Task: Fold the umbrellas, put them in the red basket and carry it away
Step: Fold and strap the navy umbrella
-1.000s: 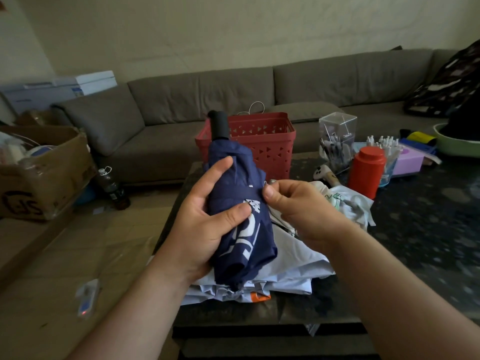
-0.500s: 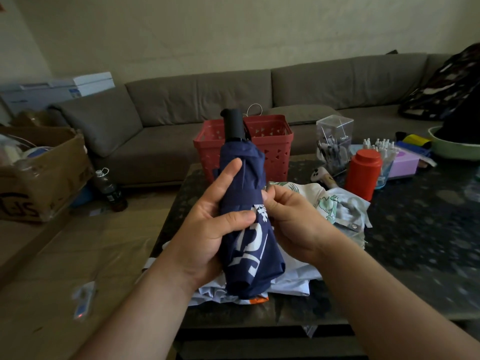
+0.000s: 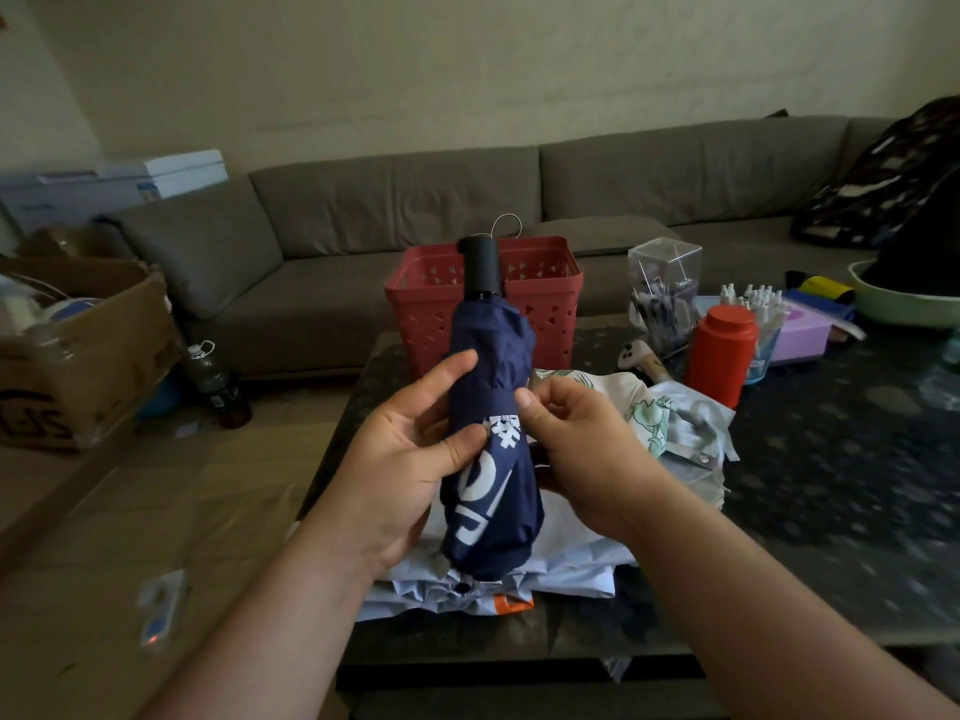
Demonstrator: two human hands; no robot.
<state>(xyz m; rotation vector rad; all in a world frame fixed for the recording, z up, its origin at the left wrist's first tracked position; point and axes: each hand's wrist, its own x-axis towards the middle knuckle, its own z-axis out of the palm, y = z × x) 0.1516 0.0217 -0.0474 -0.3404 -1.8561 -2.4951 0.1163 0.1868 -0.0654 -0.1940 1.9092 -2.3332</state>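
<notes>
While you hold the navy umbrella (image 3: 491, 449) upright over the near edge of the dark table (image 3: 831, 485), its long axis runs near vertical, black handle (image 3: 480, 265) pointing up in front of the red basket (image 3: 540, 293) and the canopy end pointing down at the pale umbrellas (image 3: 571, 558) lying flat beneath it. Your left hand (image 3: 410, 459) wraps the umbrella's left side, thumb pressed across the fabric and fingers curled behind. Your right hand (image 3: 576, 449) sits on the umbrella's right side, thumb and forefinger pinching something at the canopy; what exactly, you cannot tell. White lettering runs down the navy cloth under a white snowflake-like mark, too creased to read. Right of the basket stands a red bottle (image 3: 719, 350).
</notes>
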